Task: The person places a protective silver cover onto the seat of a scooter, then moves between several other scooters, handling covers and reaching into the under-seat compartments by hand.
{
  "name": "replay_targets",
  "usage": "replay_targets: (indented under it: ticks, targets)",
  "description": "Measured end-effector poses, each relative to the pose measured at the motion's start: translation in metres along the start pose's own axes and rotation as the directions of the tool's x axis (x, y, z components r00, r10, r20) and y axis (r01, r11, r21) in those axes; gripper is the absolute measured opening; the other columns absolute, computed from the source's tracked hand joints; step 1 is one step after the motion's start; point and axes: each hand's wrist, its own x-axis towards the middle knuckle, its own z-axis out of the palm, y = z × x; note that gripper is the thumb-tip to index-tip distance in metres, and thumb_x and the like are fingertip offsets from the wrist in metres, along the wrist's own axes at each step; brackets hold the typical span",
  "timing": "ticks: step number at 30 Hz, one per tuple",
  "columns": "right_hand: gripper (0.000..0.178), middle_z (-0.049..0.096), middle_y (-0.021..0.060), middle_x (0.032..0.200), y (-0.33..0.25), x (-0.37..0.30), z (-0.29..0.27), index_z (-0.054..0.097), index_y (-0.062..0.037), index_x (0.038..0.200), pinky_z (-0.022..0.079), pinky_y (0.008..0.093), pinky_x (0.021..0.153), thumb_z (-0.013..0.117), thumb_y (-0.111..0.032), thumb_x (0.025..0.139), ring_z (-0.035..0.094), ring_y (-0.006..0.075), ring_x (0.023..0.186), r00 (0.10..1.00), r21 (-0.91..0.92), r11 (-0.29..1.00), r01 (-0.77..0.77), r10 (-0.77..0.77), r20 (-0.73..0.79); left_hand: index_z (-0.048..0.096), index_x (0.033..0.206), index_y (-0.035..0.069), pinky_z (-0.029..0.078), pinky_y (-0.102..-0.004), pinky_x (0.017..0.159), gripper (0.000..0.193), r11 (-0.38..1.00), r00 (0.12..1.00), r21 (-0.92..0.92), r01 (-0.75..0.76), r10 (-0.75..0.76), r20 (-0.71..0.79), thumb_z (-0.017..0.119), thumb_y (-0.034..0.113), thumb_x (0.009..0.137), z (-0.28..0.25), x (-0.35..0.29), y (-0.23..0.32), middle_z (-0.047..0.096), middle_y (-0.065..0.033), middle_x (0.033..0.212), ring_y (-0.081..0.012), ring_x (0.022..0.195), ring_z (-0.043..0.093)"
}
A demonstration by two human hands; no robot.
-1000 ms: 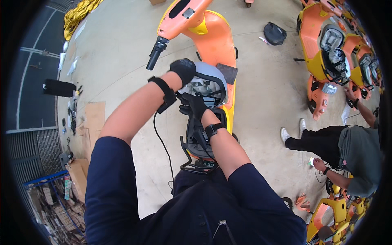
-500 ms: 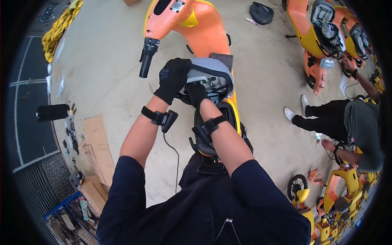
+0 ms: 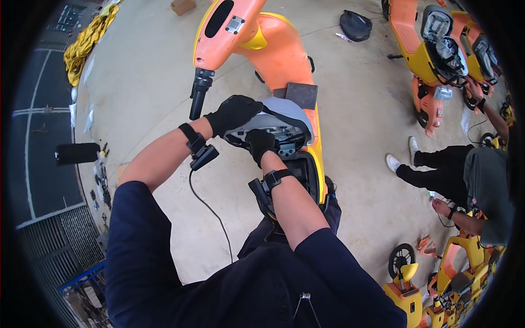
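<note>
An orange and yellow scooter (image 3: 279, 49) stands in front of me, its grey seat (image 3: 288, 111) tipped up so that the underside with its metal fittings shows. My left hand (image 3: 234, 115), in a black glove, is closed round the left edge of the seat's grey cover. Against the underside presses my right hand (image 3: 259, 146), also gloved in black. Its fingers are curled, and whatever they hold is hidden behind the hand. Below the seat lies the open dark storage well (image 3: 303, 169). The black handlebar grip (image 3: 199, 101) is just beyond my left forearm.
A person in dark clothes (image 3: 486, 175) works at the right beside another scooter (image 3: 421, 54) with a raised seat. Several yellow scooters (image 3: 459, 268) crowd the lower right. On the floor lie a black bag (image 3: 355, 25), a cardboard box (image 3: 182, 6) and a yellow cloth (image 3: 85, 46).
My left elbow has swung outward to the left, and the left hand has turned at the seat's edge. My right hand remains at the underside. The whole view has shifted slightly.
</note>
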Motion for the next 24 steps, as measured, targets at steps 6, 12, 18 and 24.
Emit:
replay_targets:
  ticks: [6,12,18,24]
  targets:
    - [0.032,0.06,0.0084,0.094,-0.003,-0.018,0.02,0.059,-0.0139,0.093,0.045,0.0385,0.07,0.066,-0.02,0.063,0.058,0.0258,0.088,0.999,-0.031,0.998,-0.049,0.048,-0.014,0.055,0.071,0.004,0.041,-0.0387,0.053,0.036,0.99,0.998,0.128,-0.058,0.059,-0.004,0.053,0.04,0.076,0.017,-0.038,0.003,0.054,-0.0148,0.063,-0.0298,0.06,0.055]
    - [0.024,0.059,0.0141,0.093,0.02,0.02,0.025,0.058,-0.0108,0.094,0.044,0.0412,0.073,0.056,-0.014,0.07,0.057,0.0289,0.089,0.989,0.371,0.928,0.037,0.019,-0.146,0.055,0.086,0.004,0.043,-0.0366,0.058,0.042,0.86,0.95,0.459,-0.221,0.297,-0.1,0.062,0.04,0.066,0.006,-0.021,0.031,0.053,-0.013,0.076,-0.0301,0.069,0.054]
    - [0.029,0.058,0.0173,0.096,0.006,0.028,0.019,0.056,-0.0103,0.101,0.043,0.0418,0.077,0.049,-0.022,0.075,0.056,0.0306,0.091,0.984,0.511,0.852,-0.111,0.168,-0.067,0.058,0.091,0.007,0.043,-0.0372,0.061,0.038,0.66,0.999,0.75,-0.038,-0.003,0.054,0.057,0.038,0.069,0.021,0.016,0.074,0.056,-0.0091,0.084,-0.0241,0.081,0.055]
    - [0.036,0.057,0.0205,0.099,0.015,0.037,0.042,0.053,-0.0097,0.107,0.041,0.0425,0.08,0.041,-0.031,0.08,0.055,0.0323,0.093,0.944,0.598,0.774,-0.209,0.319,-0.083,0.064,0.072,0.014,0.045,-0.0357,0.059,0.033,0.473,0.873,0.766,-0.435,0.015,0.487,0.049,0.043,0.075,0.011,0.046,0.097,0.062,-0.0073,0.068,-0.0215,0.067,0.061]
